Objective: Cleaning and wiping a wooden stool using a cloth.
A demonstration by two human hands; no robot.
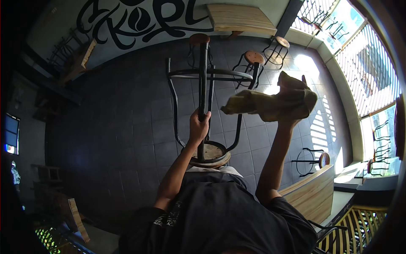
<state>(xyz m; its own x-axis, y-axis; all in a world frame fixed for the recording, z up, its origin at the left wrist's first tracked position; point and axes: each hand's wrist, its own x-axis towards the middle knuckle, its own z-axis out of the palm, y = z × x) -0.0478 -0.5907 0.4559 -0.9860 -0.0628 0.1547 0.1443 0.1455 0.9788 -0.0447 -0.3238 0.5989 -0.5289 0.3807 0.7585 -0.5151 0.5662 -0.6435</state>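
Observation:
A stool with black metal legs (174, 108) is held upside down before me, its round wooden seat (211, 155) low against my lap and its feet pointing away. My left hand (200, 126) grips the nearest leg partway along. Draped over my right hand (290, 117) is a yellowish-brown cloth (272, 104), raised to the right of the stool's legs. The cloth hides most of that hand's fingers, and part of it hangs towards the leg ring (222, 74).
Upright stools (254, 57) stand on the dark tiled floor ahead. A wooden table (241, 17) is by the painted wall. Close on the right are another wooden table (312, 193) and a stool (324, 159). Windows (364, 70) line the right side.

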